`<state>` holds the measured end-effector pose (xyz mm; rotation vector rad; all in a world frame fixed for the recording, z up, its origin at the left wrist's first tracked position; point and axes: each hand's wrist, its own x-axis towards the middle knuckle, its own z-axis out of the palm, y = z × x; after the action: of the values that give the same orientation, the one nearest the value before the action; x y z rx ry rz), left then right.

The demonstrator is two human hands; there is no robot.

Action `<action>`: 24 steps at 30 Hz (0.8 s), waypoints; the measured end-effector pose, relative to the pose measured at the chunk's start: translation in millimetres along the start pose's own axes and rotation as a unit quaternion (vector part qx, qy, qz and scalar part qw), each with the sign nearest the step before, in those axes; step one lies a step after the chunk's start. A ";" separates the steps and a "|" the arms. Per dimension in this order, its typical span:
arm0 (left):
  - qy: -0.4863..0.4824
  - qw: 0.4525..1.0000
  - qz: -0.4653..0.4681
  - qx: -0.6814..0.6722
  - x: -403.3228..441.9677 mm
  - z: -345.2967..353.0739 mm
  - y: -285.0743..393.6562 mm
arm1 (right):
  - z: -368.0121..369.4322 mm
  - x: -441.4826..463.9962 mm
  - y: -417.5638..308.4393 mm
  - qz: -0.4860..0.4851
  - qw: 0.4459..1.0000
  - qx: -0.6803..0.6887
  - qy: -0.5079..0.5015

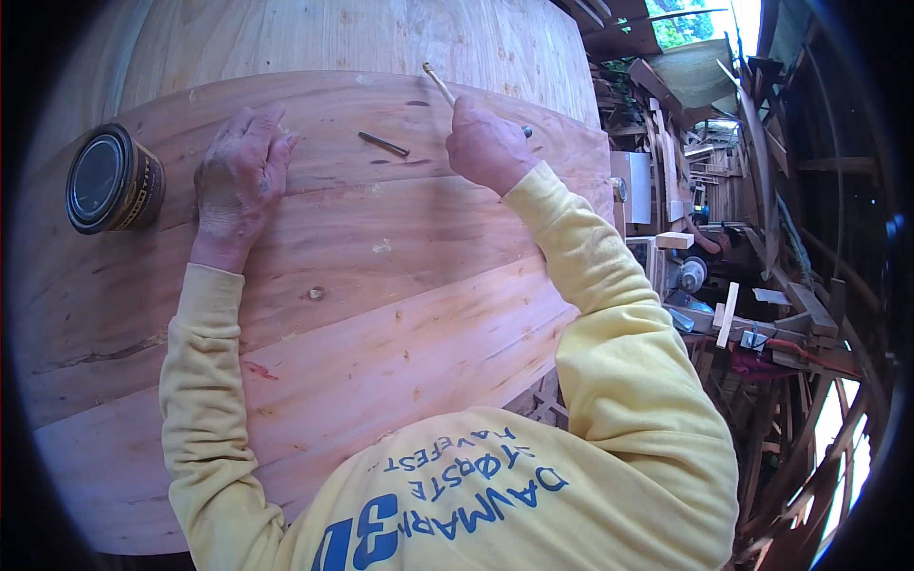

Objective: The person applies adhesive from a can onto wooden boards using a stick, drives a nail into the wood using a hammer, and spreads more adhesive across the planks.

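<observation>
My right hand [490, 147] is closed around a thin light-coloured stick [439, 84], whose tip points up and left over the wooden panel [381, 247]. On the same panel my left hand [243, 171] rests with its fingers bent together; whether anything is under them is hidden. Between my hands lies a dark metal nail or screw [384, 144]. To the left of my left hand stands a round can [114, 181] with a dark lid and a black and yellow label.
A paler wooden board [352, 38] lies beyond the panel's curved far edge. Wooden pieces and tools crowd the right side, with a small wood block [675, 241] near the panel. Another person [709, 246] is partly visible farther right.
</observation>
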<state>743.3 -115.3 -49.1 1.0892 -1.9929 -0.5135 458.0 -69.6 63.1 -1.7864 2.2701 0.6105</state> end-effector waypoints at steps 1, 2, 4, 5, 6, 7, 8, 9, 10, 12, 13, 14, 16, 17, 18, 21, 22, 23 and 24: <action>0.002 1.000 0.001 0.003 0.2 0.2 -0.7 | 6.6 3.7 3.7 -0.010 1.000 0.003 0.011; 0.001 1.000 0.002 0.003 0.8 -0.2 -1.1 | 12.2 7.3 6.0 -0.020 1.000 0.007 0.020; -0.001 1.000 0.001 0.000 0.7 -0.1 -0.5 | 23.4 17.1 5.3 -0.008 1.000 -0.001 0.014; -0.004 1.000 -0.001 -0.003 0.3 0.5 -0.4 | 27.9 19.1 5.3 -0.002 1.000 -0.006 0.010; -0.007 1.000 -0.003 -0.005 0.4 0.6 -1.2 | 30.7 18.9 6.6 -0.014 1.000 -0.015 0.002; -0.009 1.000 -0.005 -0.006 0.3 0.4 -2.0 | 32.4 18.9 7.5 -0.028 0.999 -0.024 -0.004; -0.007 1.000 -0.003 -0.002 -0.6 0.2 -1.5 | 32.6 18.7 8.2 -0.041 0.999 -0.034 -0.010; -0.004 1.000 -0.001 0.002 -0.1 -0.1 -0.6 | 30.6 19.0 8.4 -0.052 0.998 -0.037 -0.016; 0.000 1.000 0.002 0.006 1.2 -0.4 0.2 | 27.8 19.3 8.9 -0.064 0.997 -0.041 -0.022; -0.006 1.000 0.000 -0.001 1.5 0.0 -3.0 | 23.9 18.3 7.5 -0.073 0.996 -0.039 -0.031; -0.011 1.000 0.001 -0.006 0.6 1.5 -2.4 | 23.6 18.4 4.6 -0.068 0.997 -0.032 -0.034; -0.003 1.000 0.013 -0.004 0.0 2.5 -0.5 | 22.2 18.1 3.1 -0.064 0.997 -0.024 -0.034; 0.019 0.999 0.035 0.008 0.0 -0.6 -1.8 | 25.8 15.1 7.4 -0.062 0.997 -0.027 -0.038; 0.017 0.999 0.029 0.010 0.2 -2.7 -2.9 | 25.9 12.3 6.4 -0.062 0.997 -0.029 -0.043; 0.011 1.000 0.025 0.008 0.2 -2.7 -1.7 | 25.6 14.2 4.7 -0.063 0.997 -0.020 -0.037; 0.002 1.000 0.021 -0.010 0.3 0.2 -0.8 | 17.5 19.3 7.9 -0.059 0.998 -0.004 -0.022; 0.002 1.000 0.018 -0.012 0.0 -0.7 -3.0 | 21.6 17.5 10.9 -0.063 0.998 -0.005 -0.024; 0.004 1.000 0.016 -0.007 0.3 -1.7 -3.8 | 26.7 15.2 12.1 -0.069 0.997 -0.005 -0.028; 0.006 1.000 0.015 -0.002 0.2 -2.0 -4.2 | 28.8 11.2 15.4 -0.068 0.998 0.001 -0.013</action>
<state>747.0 -117.7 -50.6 1.0568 -1.9938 -0.4934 437.3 -64.3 35.9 -1.9003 2.1109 0.6020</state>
